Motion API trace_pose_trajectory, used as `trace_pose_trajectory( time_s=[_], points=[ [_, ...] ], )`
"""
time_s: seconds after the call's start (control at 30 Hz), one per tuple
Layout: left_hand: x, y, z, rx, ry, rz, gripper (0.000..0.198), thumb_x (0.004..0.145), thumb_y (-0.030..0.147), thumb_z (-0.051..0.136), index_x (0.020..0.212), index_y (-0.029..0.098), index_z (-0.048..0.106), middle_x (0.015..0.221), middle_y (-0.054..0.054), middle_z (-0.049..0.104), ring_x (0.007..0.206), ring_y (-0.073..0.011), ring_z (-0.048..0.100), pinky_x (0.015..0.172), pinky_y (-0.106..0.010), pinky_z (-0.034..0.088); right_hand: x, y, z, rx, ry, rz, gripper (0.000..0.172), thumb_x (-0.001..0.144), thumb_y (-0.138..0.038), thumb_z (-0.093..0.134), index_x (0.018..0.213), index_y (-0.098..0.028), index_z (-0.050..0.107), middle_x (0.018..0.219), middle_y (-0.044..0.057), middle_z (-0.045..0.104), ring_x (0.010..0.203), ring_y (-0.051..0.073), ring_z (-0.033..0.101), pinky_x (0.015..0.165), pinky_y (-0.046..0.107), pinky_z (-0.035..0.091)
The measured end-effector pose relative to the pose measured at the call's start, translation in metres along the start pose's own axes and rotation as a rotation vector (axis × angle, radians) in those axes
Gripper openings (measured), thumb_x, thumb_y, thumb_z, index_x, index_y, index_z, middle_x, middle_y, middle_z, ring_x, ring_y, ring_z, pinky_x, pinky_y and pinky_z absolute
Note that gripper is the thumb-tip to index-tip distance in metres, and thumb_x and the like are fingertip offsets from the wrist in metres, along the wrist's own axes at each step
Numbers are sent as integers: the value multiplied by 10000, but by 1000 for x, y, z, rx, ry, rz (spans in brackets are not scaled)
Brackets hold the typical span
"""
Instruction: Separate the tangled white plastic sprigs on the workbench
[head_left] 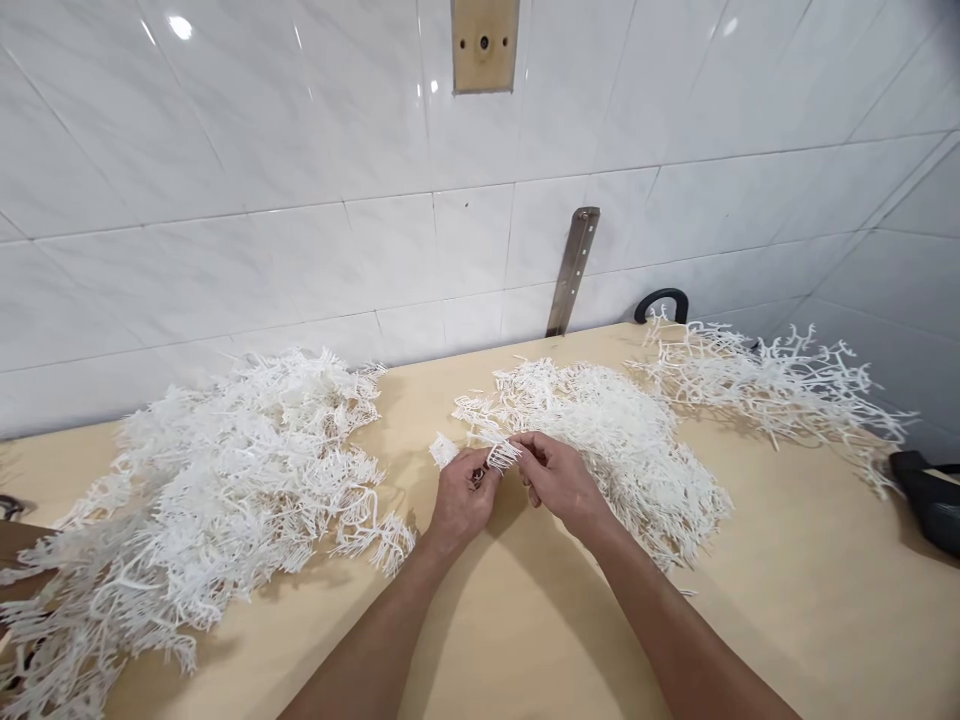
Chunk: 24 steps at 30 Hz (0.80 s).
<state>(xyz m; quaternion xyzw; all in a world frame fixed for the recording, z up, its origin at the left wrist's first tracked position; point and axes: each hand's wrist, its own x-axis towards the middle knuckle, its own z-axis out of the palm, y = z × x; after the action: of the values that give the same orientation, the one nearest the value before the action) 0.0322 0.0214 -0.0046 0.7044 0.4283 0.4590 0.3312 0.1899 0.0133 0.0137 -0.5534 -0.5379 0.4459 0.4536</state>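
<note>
Between my two hands is a small white branched plastic piece (504,456) with many thin prongs. My left hand (463,505) is closed, its thumb and fingertips pinching the piece from the left. My right hand (561,482) is closed too, with its fingertips on the piece's right side. Just behind them lies a heap of similar white pronged pieces (637,450). One more small white pronged piece (444,450) shows behind my left hand. A larger, tangled white pile (247,490) spreads over the left side of the table.
Bare, longer white branching stems (772,385) lie at the back right of the wooden table (540,620). A metal strip (574,270) leans on the tiled wall (300,260). A black curved handle (664,296) stands behind the stems. Another black object (934,500) sits at the right edge.
</note>
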Motion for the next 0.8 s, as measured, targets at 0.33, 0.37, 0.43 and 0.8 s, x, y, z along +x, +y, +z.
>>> trace_pose_trajectory(
  time_s=[0.33,0.37,0.43,0.8],
  points=[
    [-1,3,0,60,57,-10,155,850,152,537,756,184,656,703,-14,598,696,-161,540,663,-263,388,1,0,-1,67,107,0,477,847,-652,549,855,-183,640,617,-18,539,450,111,505,425,243,432],
    [-1,3,0,58,58,-9,160,842,137,532,747,186,650,697,-11,593,693,-159,539,658,-260,385,0,-1,-1,69,95,2,490,845,-664,542,826,-183,633,617,-15,544,453,114,508,423,246,433],
    [-1,2,0,59,57,-9,175,825,110,518,720,189,634,688,-8,585,692,-155,535,653,-257,382,-1,-3,-1,53,59,1,503,848,-671,532,759,-183,613,618,-11,552,450,113,510,431,249,434],
    [-1,-4,3,143,23,-2,163,779,102,511,652,187,567,675,1,545,660,-143,498,627,-259,374,-5,-12,-6,-38,-83,-4,459,813,-628,615,842,-174,669,700,12,601,517,123,542,475,256,483]
  ],
)
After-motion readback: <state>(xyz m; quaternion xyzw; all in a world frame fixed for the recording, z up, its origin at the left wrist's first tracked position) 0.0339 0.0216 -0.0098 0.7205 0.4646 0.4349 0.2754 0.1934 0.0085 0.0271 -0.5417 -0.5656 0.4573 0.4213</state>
